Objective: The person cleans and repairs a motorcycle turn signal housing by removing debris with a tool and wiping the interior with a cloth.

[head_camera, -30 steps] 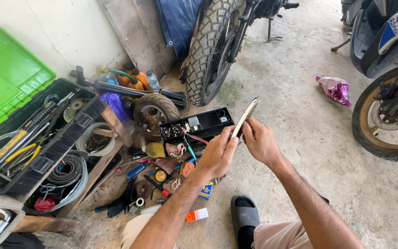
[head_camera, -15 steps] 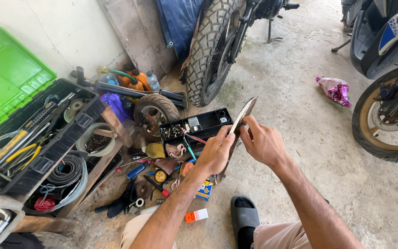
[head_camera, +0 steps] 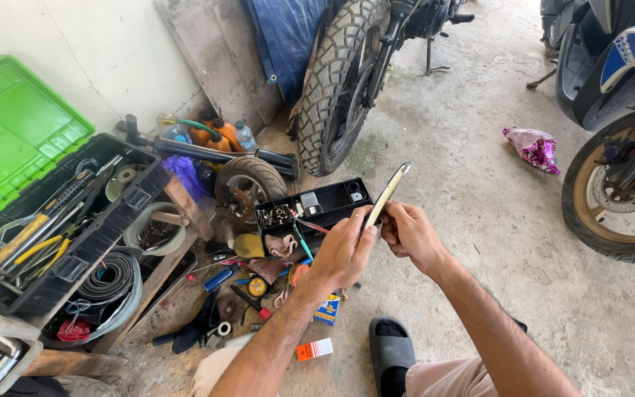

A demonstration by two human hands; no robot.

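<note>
Two motorcycle wheels frame your workspace: a knobby tyre (head_camera: 332, 88) ahead and a gold-rimmed wheel (head_camera: 615, 195) at right. Left sits your green-lidded toolbox (head_camera: 31, 184); a black parts tray (head_camera: 317, 206) lies ahead. Your left hand (head_camera: 343, 250) and right hand (head_camera: 409, 234) both grip a thin metal strip (head_camera: 389, 193), raised above the tray.

The compartment tray (head_camera: 317, 206) sits on the floor (head_camera: 479, 220) amid the clutter. Behind it stands the knobby motorcycle tyre (head_camera: 330, 88), and just to its left leans a small wheel (head_camera: 248, 187). Farther left of the tray lies the open toolbox (head_camera: 53, 213), with coiled hose (head_camera: 108, 279) before it. In front of the tray, both hands hold a thin metal strip (head_camera: 389, 192), left hand (head_camera: 343, 250) beside right hand (head_camera: 409, 234). Well right of the tray lies a crumpled wrapper (head_camera: 532, 147), then another motorcycle wheel (head_camera: 619, 191).
</note>
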